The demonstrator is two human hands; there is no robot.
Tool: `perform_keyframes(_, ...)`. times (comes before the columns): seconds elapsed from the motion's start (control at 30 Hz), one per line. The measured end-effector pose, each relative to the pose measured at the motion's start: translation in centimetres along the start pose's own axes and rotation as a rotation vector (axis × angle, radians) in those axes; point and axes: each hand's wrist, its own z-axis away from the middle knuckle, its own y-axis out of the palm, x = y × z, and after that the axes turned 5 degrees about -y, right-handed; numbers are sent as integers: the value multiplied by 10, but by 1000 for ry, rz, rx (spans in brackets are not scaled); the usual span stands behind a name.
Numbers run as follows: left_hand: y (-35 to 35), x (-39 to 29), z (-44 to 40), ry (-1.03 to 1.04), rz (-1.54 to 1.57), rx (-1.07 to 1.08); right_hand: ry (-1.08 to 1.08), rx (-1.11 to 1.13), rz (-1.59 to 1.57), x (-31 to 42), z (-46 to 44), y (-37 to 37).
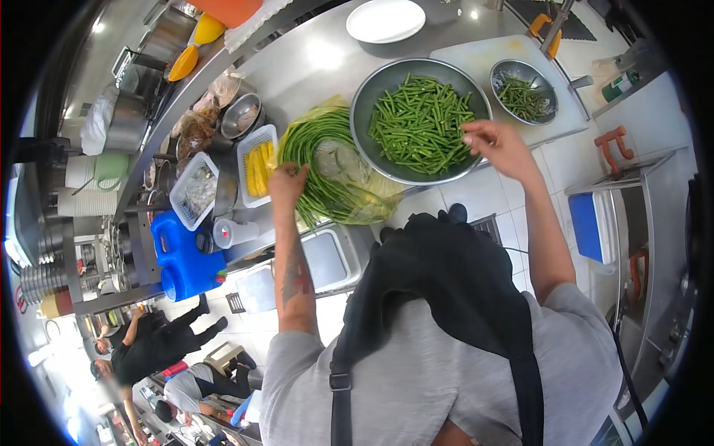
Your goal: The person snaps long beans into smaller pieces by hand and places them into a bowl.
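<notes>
My left hand (288, 186) is at the left edge of a bundle of long green beans (306, 137), with thumb and fingers apart. The beans lie curled in a yellowish plastic bag (372, 208). Over the right rim of a large metal bowl (361, 145) is my right hand (497, 147), its fingers loosely curved and nothing visible between them. Cut green bean pieces (420, 123) fill much of this bowl. Farther right, a smaller metal bowl (547, 78) holds darker cut bean pieces (522, 98) on a white cutting board (476, 56).
A white basket with yellow pieces (258, 169) stands beside my left hand. Near it are another white basket (178, 195), a blue jug (182, 253) and a lidded plastic tub (236, 233). A white plate (385, 20) lies at the back. Other people (152, 342) are at lower left.
</notes>
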Motion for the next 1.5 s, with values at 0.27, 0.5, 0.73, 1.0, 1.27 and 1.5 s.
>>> perform_keyframes(0.27, 39, -16, -36, 56, -229, -88, -161, -13, 42, 56, -9, 20)
perform_keyframes(0.5, -129, -103, -15, 305, 602, -103, -288, 115, 147, 73, -41, 46)
perform_keyframes(0.73, -211, -151, 26, 374, 812, -76, -764, -293, 429, 108, -142, 107)
perform_keyframes(1.0, -189, -96, 41, 304, 862, -1, -311, 427, -64, 92, -145, 106)
perform_keyframes(1.27, -119, -122, 32, 265, 771, 305, -526, 254, 140, 83, -133, 76)
perform_keyframes(1.5, -77, -196, 89, 546, 333, -169, -177, -793, 14, 29, -150, 51)
